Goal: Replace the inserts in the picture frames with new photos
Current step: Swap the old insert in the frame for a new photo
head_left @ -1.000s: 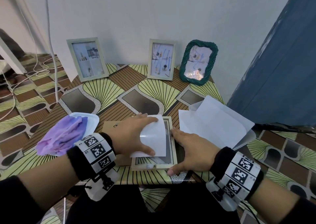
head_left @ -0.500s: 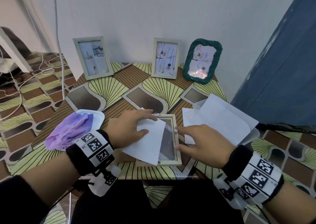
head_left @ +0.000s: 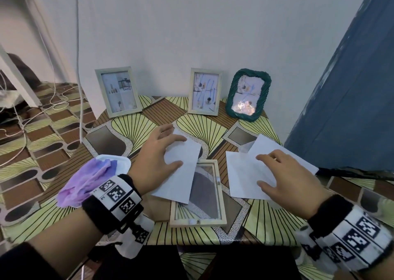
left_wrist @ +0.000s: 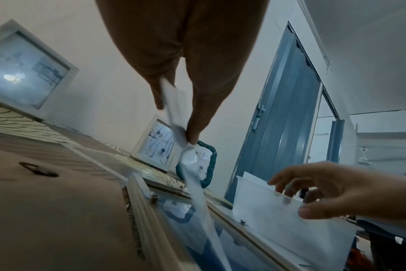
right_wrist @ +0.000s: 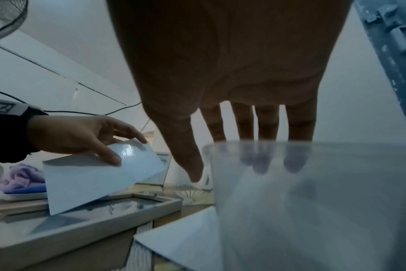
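Creasing is risked — the old insert (head_left: 179,171) is pinched in the left hand (head_left: 157,162) over the open frame (head_left: 199,196), while the right hand (head_left: 283,177), fingers spread, is rested on the new photos (head_left: 243,173) — easily smudged.

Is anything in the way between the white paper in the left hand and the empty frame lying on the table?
Nothing visible. The left hand pinches the white paper right above the open frame. The frame shows only bare glass, and the right hand is off on the paper stack.
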A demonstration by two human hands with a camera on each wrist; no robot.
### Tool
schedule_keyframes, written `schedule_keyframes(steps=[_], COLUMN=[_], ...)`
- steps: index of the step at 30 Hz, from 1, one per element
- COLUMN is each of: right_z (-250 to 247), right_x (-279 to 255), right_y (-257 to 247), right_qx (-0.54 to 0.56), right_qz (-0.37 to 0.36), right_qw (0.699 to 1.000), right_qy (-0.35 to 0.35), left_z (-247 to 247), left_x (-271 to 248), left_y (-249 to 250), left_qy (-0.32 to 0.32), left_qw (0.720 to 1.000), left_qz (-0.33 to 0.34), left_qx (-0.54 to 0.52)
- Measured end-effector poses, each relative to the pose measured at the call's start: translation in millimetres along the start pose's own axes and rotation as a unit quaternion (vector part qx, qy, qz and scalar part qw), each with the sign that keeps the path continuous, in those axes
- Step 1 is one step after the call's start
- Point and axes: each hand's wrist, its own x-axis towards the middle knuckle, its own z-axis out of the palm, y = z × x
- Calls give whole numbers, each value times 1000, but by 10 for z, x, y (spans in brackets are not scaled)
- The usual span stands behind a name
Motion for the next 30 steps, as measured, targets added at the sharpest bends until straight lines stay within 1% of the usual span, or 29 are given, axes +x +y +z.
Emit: schedule_keyframes(steps=[2,5,8,11,15,17,20,24,27,30], right_z=[91,198,248,232,156,127,116,133,147,157], right_x=[0,26,42,38,46,49,42,50,71,87], right_y=[38,60,68,106,204,251,307,350,370,368], right_qx=[27,98,151,221,304,337,372,392,397,400], right_qz=[9,22,35,53,78,81,89,90,91,87], right_qw=[1000,995,988,973,946,933,919,910,908,908], right_qy=[-14,-26,7,49,83,93,95,96,96,90], left_z=[28,74,94,78,51,95,285,646,857,984], left_x=[16,30,98,189,308,387,517,688,813,891], left_y=[-5,19,74,190,394,481,586,653,652,634], left_qy=[-6,-22,-46,-58,-59,-66,-95,-147,-181,-218], left_qw=[1000,997,990,969,927,910,908,908,917,925], left_qz=[-5,-40,-77,-108,-145,-163,-174,-199,-207,-198], left_qx=[-13,-59,-112,-212,-340,-376,-369,-339,-290,-240])
